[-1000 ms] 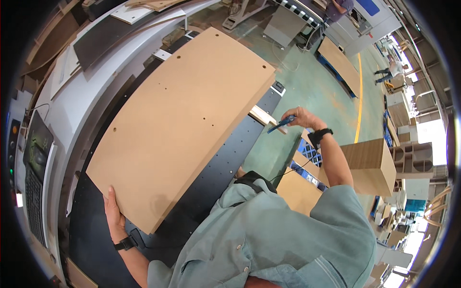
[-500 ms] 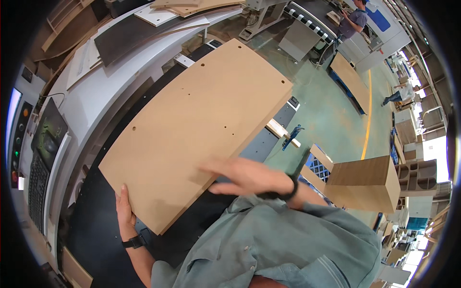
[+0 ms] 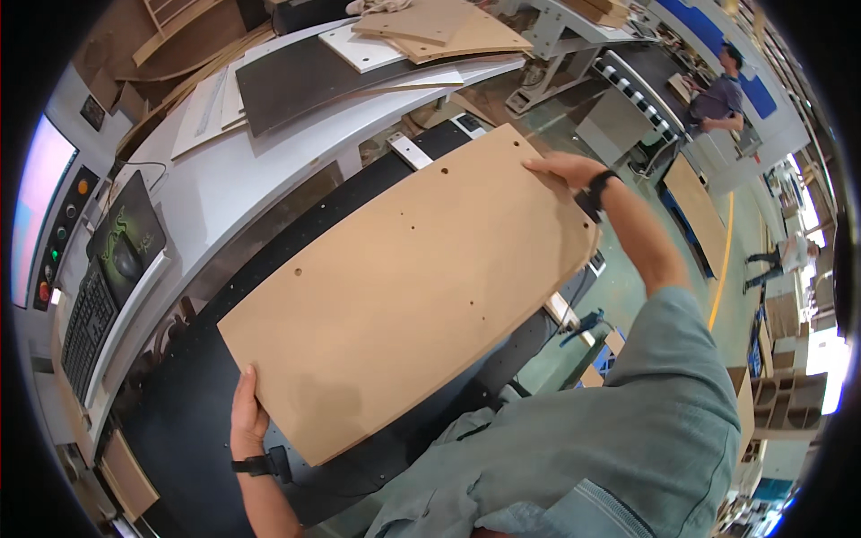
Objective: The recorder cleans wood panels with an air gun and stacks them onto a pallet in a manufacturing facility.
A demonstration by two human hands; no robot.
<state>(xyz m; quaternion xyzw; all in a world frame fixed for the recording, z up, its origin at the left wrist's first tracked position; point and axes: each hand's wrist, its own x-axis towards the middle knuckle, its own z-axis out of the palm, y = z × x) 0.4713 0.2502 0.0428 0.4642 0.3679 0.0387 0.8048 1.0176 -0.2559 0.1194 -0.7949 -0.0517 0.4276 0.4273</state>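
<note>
A long light-brown wooden panel (image 3: 404, 296) with several drilled holes lies at a slant over the black work surface (image 3: 179, 430). Its right end shows a doubled edge, perhaps two panels stacked. My left hand (image 3: 249, 414) is closed on the short left end, thumb on top and fingers mostly hidden below the board. At the opposite short end, near the far corner, my right hand (image 3: 569, 170) grips the edge, with fingertips over the top face. Both wrists wear black bands.
Left stands a white bench with a keyboard (image 3: 88, 325), a mouse (image 3: 128, 260) and a lit screen (image 3: 43, 197). Behind lie more panels (image 3: 314, 76). A blue clamp (image 3: 583, 326) sits right of the panel. A co-worker (image 3: 717, 99) stands at a machine far right.
My right hand has moved from the panel's near long edge to its far right end and taken hold there. My left hand keeps its grip; the whole view has shifted.
</note>
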